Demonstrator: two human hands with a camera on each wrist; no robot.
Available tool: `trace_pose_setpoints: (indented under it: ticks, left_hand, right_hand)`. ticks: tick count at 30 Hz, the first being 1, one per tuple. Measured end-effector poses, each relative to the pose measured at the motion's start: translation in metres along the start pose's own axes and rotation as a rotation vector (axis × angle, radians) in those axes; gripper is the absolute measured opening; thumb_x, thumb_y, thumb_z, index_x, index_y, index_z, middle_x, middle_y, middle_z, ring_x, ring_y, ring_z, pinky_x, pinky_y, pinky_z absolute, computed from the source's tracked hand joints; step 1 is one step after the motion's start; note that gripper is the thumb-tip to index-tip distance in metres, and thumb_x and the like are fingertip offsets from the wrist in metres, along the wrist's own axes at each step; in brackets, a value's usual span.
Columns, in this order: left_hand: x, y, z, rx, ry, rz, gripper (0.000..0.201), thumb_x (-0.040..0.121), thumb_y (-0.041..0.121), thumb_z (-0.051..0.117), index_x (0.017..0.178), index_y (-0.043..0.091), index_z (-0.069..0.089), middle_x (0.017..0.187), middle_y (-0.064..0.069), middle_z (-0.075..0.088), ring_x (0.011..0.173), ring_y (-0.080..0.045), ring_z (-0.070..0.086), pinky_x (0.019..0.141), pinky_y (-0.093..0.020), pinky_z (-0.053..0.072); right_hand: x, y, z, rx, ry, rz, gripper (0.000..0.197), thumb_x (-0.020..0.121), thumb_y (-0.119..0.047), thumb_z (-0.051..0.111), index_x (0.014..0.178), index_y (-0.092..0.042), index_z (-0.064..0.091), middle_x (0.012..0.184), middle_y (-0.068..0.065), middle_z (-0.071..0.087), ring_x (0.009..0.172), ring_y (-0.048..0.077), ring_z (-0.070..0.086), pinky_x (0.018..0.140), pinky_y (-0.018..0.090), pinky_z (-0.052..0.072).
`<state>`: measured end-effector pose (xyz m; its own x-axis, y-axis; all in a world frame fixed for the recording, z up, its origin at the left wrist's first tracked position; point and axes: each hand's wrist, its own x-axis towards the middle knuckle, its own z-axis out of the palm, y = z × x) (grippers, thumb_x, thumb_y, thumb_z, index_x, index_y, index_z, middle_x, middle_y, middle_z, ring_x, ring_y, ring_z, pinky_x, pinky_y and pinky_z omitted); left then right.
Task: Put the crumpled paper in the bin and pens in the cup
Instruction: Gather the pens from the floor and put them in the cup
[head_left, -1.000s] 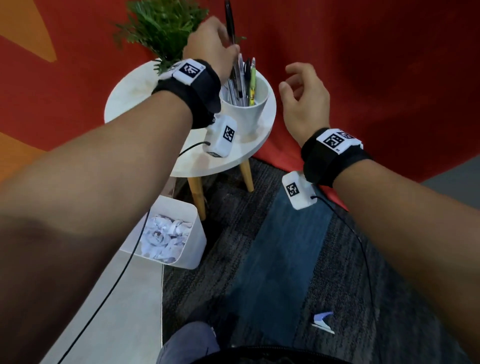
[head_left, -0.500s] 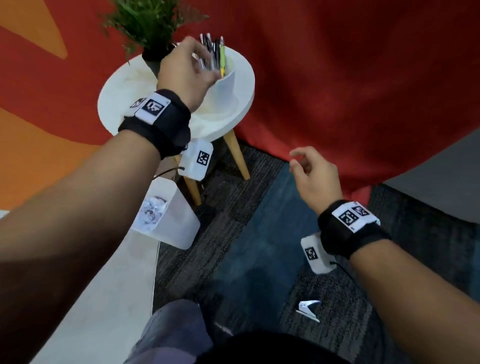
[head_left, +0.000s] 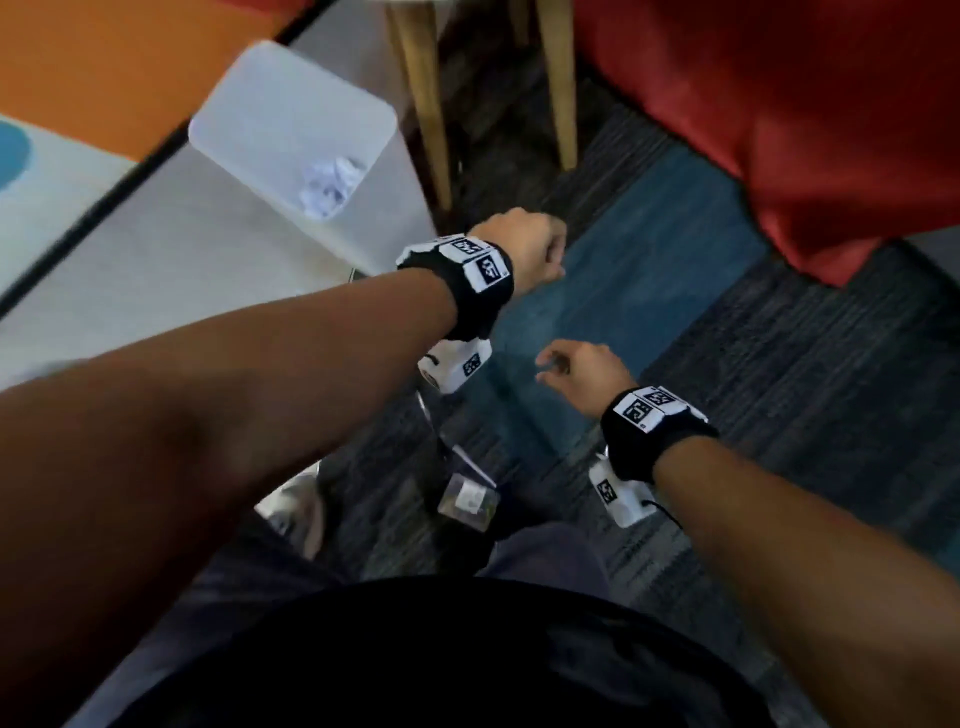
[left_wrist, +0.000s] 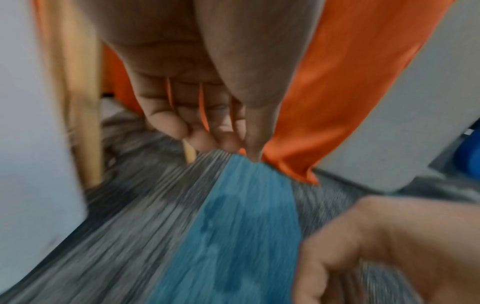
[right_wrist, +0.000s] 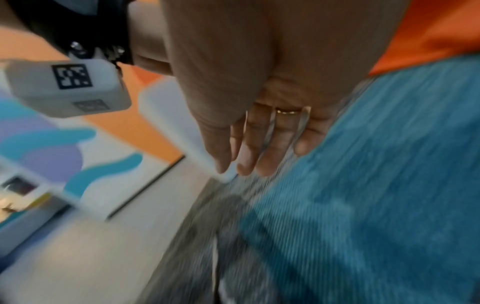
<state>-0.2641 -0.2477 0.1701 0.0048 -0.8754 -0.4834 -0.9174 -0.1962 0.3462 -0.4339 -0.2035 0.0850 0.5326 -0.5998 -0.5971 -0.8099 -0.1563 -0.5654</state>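
Looking down at the floor, you have lost sight of the cup and pens, which lie outside every view, so you cannot check from here that each pen stayed in; that is the largest risk, since a pen propped on the rim could tip out unseen. The bin (head_left: 291, 130) sits at the upper left of the head view, beside the wooden legs (head_left: 423, 104), with crumpled paper (head_left: 332, 182) low in its near corner; swinging your left arm back past it could knock it over and spill the paper. Your left hand (head_left: 524, 249), mid-frame above the blue carpet strip (head_left: 623, 270), hangs with fingers relaxed and loosely together, holding nothing. Your right hand (head_left: 576, 369), lower right of centre, has its fingers slack and slightly parted, also holding nothing. The only markings are black-and-white square code tags on the wristbands (head_left: 480, 265) and camera boxes (right_wrist: 70, 88); no brand or readable words show, and blur hides finer print.
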Motion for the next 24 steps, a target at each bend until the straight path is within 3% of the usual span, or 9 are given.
trace_pose_setpoints:
  ticks: [4, 7, 10, 14, 16, 20, 24]
  left_hand:
    - [-0.019, -0.096, 0.082, 0.119, -0.231, -0.066, 0.012, 0.087, 0.024, 0.057, 0.090, 0.016, 0.065, 0.099, -0.012, 0.069, 0.090, -0.035, 0.065, 0.070, -0.035, 0.049]
    - [-0.040, -0.157, 0.133, 0.183, -0.391, -0.097, 0.003, 0.085, 0.015, 0.056, 0.083, 0.015, 0.058, 0.087, -0.010, 0.066, 0.075, -0.032, 0.062, 0.069, -0.037, 0.051]
    - [-0.055, -0.194, 0.170, 0.191, -0.452, -0.056, 0.012, 0.088, 0.008, 0.054, 0.096, 0.017, 0.053, 0.102, -0.010, 0.058, 0.086, -0.030, 0.057, 0.070, -0.038, 0.044]
    - [-0.054, -0.206, 0.212, 0.270, -0.460, 0.068, 0.036, 0.093, 0.002, 0.048, 0.125, 0.017, 0.047, 0.130, -0.010, 0.042, 0.115, -0.034, 0.042, 0.089, -0.045, 0.046]
    - [-0.051, -0.207, 0.225, 0.338, -0.456, 0.100, 0.037, 0.098, 0.007, 0.044, 0.134, 0.016, 0.042, 0.137, -0.011, 0.037, 0.121, -0.033, 0.036, 0.089, -0.044, 0.043]
    - [-0.047, -0.204, 0.246, 0.375, -0.436, 0.129, 0.037, 0.100, 0.015, 0.042, 0.138, 0.016, 0.041, 0.144, -0.010, 0.034, 0.132, -0.032, 0.029, 0.095, -0.047, 0.038]
    - [-0.044, -0.203, 0.260, 0.389, -0.442, 0.127, 0.042, 0.095, 0.020, 0.053, 0.136, 0.019, 0.043, 0.140, -0.007, 0.040, 0.129, -0.033, 0.034, 0.097, -0.046, 0.037]
  right_hand:
    - [0.025, -0.022, 0.077, -0.151, -0.377, -0.027, 0.019, 0.089, -0.034, 0.066, 0.105, -0.024, 0.065, 0.094, -0.002, 0.065, 0.099, 0.024, 0.063, 0.086, 0.033, 0.050]
    - [0.045, -0.027, 0.121, -0.286, -0.502, -0.014, 0.021, 0.088, -0.038, 0.065, 0.107, -0.029, 0.065, 0.112, 0.001, 0.067, 0.104, 0.025, 0.062, 0.089, 0.035, 0.051]
    - [0.065, -0.026, 0.154, -0.363, -0.512, 0.074, 0.027, 0.088, -0.042, 0.065, 0.109, -0.025, 0.066, 0.112, 0.006, 0.066, 0.102, 0.030, 0.062, 0.083, 0.036, 0.051]
    - [0.082, -0.019, 0.195, -0.423, -0.469, 0.127, 0.038, 0.086, -0.046, 0.065, 0.109, -0.016, 0.063, 0.108, 0.011, 0.063, 0.101, 0.035, 0.061, 0.080, 0.041, 0.051]
    - [0.086, -0.017, 0.216, -0.450, -0.456, 0.156, 0.039, 0.087, -0.047, 0.064, 0.109, -0.015, 0.061, 0.107, 0.009, 0.063, 0.102, 0.034, 0.061, 0.079, 0.041, 0.050]
    - [0.089, -0.013, 0.242, -0.494, -0.352, 0.162, 0.024, 0.097, -0.030, 0.052, 0.115, -0.017, 0.061, 0.113, 0.009, 0.066, 0.101, 0.031, 0.063, 0.073, 0.037, 0.044]
    - [0.088, -0.004, 0.234, -0.440, -0.273, 0.112, 0.025, 0.097, -0.030, 0.048, 0.116, -0.018, 0.058, 0.110, 0.010, 0.066, 0.098, 0.034, 0.063, 0.073, 0.038, 0.047]
